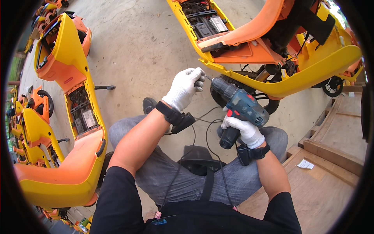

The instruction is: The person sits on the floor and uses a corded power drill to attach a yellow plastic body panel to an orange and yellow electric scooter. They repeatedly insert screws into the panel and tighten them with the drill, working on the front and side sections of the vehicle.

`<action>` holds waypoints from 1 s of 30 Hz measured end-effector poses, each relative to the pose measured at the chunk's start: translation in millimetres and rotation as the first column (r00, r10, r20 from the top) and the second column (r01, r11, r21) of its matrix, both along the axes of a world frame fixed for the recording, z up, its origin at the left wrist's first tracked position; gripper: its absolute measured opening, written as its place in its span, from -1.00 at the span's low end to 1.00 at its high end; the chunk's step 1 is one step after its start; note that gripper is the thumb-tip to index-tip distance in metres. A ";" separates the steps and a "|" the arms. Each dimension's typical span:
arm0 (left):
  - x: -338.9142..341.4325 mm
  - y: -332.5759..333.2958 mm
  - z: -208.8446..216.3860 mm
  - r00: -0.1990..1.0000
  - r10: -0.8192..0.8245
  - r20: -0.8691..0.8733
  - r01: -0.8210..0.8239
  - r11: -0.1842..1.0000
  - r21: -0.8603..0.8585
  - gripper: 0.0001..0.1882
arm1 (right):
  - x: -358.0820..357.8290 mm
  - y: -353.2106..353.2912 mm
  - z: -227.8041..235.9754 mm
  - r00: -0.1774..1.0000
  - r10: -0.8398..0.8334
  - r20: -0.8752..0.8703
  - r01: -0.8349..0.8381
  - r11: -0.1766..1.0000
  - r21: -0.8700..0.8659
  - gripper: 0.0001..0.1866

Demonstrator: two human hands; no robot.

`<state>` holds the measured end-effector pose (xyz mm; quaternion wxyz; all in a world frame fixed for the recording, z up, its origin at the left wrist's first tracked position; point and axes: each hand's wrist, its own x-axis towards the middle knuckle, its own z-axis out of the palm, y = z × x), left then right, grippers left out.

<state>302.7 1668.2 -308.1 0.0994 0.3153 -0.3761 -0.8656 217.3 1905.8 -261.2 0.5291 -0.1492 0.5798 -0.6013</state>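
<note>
My right hand [244, 130], in a white glove, is wrapped round the grip of a blue and black cordless drill [245, 104]. The drill points up and to the left, a thin bit [208, 77] standing out of its chuck. At the bit's tip, my left hand [184, 87] is closed in a pinch, also gloved in white with grey fingertips. Whatever lies between those fingers is too small to make out. Just beyond the drill stands a yellow and orange scooter [304, 84], its black wheel [269, 105] low beside the chuck.
Another yellow and orange scooter [83, 156] stands at my left, its floor compartment [82, 113] uncovered and showing wiring. More scooters line the far left. Wooden boards [304, 187] with a small white label lie at my right. Black cables [208, 132] hang across my lap.
</note>
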 end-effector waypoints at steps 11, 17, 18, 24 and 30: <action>-6.9 -3.8 4.0 1.000 -0.011 -0.024 0.015 0.984 0.180 -0.81 | -3.4 15.3 -39.3 0.964 -0.167 -0.209 0.207 0.961 0.183 -0.68; -21.3 6.8 24.2 0.931 -0.333 0.149 0.359 0.909 -0.211 -0.71 | -5.3 21.1 -61.7 0.955 -0.055 -0.293 0.139 0.952 0.274 -0.76; -24.8 12.8 30.9 0.920 -0.358 0.160 0.392 0.858 -0.333 -0.70 | -8.3 22.6 -73.9 0.941 -0.002 -0.337 0.104 0.952 0.287 -0.75; -56.5 59.9 72.8 0.872 -0.446 0.203 0.424 0.481 -0.767 -0.63 | -6.0 7.8 -112.7 0.745 0.303 -0.594 -0.016 0.899 0.438 -0.66; -89.2 105.6 78.6 0.887 -0.252 0.386 0.385 -0.057 -0.921 -0.67 | 9.3 5.2 -119.8 0.754 0.318 -0.574 -0.110 0.923 0.368 -0.66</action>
